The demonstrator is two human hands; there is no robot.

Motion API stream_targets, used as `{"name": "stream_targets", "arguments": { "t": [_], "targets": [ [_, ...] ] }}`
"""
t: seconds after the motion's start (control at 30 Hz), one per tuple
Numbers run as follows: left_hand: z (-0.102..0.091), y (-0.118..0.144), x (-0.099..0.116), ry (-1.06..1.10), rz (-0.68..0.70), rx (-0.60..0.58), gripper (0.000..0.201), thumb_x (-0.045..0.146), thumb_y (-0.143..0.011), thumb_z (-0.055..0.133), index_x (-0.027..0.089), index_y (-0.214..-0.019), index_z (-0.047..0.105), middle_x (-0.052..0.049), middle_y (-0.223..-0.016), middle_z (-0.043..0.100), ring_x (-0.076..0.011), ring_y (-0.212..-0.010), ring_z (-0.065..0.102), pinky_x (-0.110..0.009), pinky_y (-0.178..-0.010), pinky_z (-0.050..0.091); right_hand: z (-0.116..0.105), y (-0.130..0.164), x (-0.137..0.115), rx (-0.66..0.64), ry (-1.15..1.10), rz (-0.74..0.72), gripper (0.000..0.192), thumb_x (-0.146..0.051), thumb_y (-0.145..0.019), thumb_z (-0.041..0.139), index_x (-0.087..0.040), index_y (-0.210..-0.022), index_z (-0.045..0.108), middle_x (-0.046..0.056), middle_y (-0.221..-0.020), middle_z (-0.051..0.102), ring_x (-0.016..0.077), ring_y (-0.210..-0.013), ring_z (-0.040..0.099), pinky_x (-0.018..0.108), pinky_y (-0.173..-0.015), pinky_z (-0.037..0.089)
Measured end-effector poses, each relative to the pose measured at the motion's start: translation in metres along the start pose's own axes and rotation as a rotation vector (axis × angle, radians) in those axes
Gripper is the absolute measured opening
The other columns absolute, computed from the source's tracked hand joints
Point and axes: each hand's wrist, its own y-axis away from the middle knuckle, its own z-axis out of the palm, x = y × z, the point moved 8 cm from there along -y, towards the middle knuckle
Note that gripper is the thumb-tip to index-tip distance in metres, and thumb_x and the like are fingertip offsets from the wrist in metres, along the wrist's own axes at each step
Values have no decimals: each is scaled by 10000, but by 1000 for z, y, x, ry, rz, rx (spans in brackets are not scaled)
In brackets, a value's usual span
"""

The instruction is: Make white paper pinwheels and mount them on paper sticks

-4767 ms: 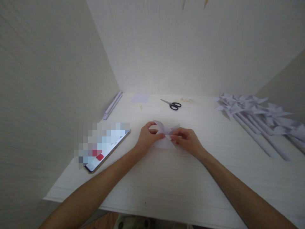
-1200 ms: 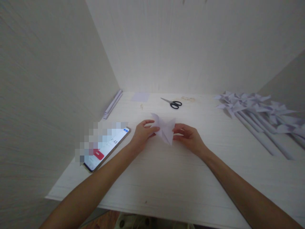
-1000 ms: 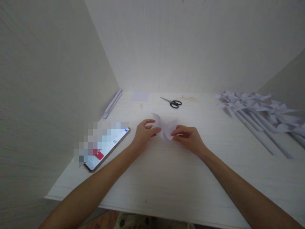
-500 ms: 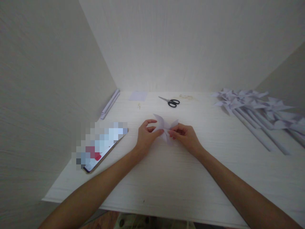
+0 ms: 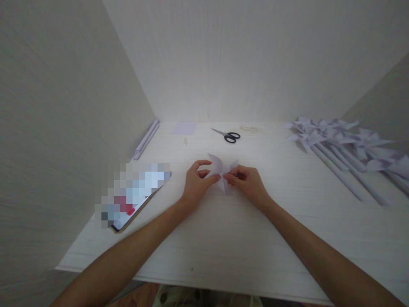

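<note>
Pinching: both hands meeting at the middle of a folded white paper piece (image 5: 220, 169), raised just above the counter (image 5: 223, 238), centre of view.
Left hand (image 5: 195, 183): closing thumb and fingertips on the paper's left side, near its centre.
Right hand (image 5: 247, 182): gripping the right side, fingers curled in, touching the same paper.
Handling: looking very light, thin and soft; likely creasing or tearing under a hard squeeze, flaps springing open if let go.
Taking hold: best at the centre where the flaps cross, with fingertips only.
Lying at 12 o'clock: black-handled scissors (image 5: 227, 135), well apart.
Lying at 2 o'clock: finished paper pinwheels (image 5: 335, 147) on rolled sticks.
Lying at 9 o'clock: phone (image 5: 136, 198), near the left forearm.
</note>
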Motion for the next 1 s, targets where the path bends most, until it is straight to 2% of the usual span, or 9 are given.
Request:
{"name": "stream_targets", "arguments": {
  "t": [0.57, 1.0],
  "targets": [
    [1, 3, 5, -29, 57, -1, 436, 202, -538, 649, 166, -929, 460, 36, -552, 606, -114, -490, 560, -215, -513, 415, 0, 0, -3, 6, 38, -25, 175, -306, -622, 609, -146, -559, 572, -13, -512, 535, 90, -460, 434, 222, -435, 334],
    [3, 0, 1, -4, 57, -47, 458, 181, -536, 650, 170, -955, 466, 21, -626, 642, -116, -539, 582, -224, -555, 429, 0, 1, -1, 18, 30, -28, 167, -297, -614, 614, -144, -562, 576, -2, -518, 552, 97, -457, 459, 226, -432, 353]
  ]
}}
